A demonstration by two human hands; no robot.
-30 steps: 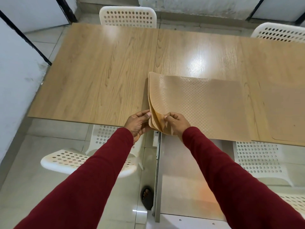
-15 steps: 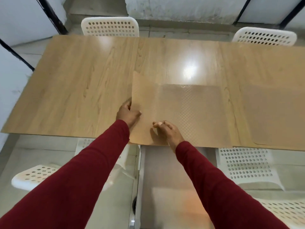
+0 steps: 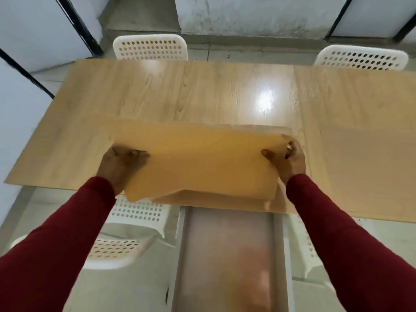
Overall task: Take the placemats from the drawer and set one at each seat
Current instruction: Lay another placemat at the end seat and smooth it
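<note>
I hold a tan placemat (image 3: 202, 163) lifted above the near middle of the wooden table (image 3: 157, 93). My left hand (image 3: 122, 163) grips its left edge, thumb on top. At the right edge, my right hand (image 3: 286, 161) grips it the same way. Beneath it another placemat (image 3: 216, 200) lies at the table's near edge, mostly hidden. A further tan placemat (image 3: 369, 167) lies flat on the table at the right. The open drawer (image 3: 227, 255) sticks out from under the table, just below my hands.
White perforated chairs stand at the far side, one at the left (image 3: 150, 48) and one at the right (image 3: 360, 57). Another white chair (image 3: 126, 235) is tucked at the near left, and a chair (image 3: 301, 244) shows right of the drawer. A wall runs along the left.
I have peeled the top placemat off the stack and lifted it. My hands moved from its near left corner out to its two side edges.
</note>
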